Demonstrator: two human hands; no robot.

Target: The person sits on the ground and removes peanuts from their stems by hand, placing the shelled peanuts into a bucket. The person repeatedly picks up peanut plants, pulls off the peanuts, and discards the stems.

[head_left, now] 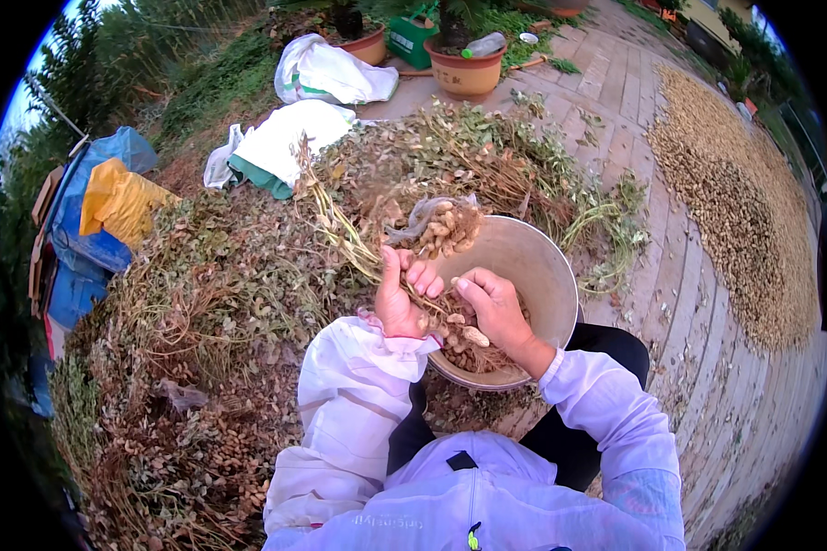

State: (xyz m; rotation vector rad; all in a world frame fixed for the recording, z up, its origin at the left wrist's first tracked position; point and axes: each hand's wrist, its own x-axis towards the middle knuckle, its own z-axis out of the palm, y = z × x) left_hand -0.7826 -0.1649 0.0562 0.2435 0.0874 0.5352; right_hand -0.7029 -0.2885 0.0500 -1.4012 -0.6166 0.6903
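My left hand is closed around the stems of a pulled peanut plant, whose leafy end points up and to the left. Pods and roots hang below it over a round metal tub between my knees. With thumb and fingertips, my right hand pinches a peanut pod by the roots. Several more pods dangle under my hands. Loose peanuts lie low in the tub. A clump of peanuts with roots and a piece of thin plastic shows at the tub's far left rim.
Heaped peanut plants spread left and ahead. Picked peanuts cover paving at the right. White sacks, a potted cycad's clay pot and a green box stand ahead; a yellow sack lies over blue containers at the left.
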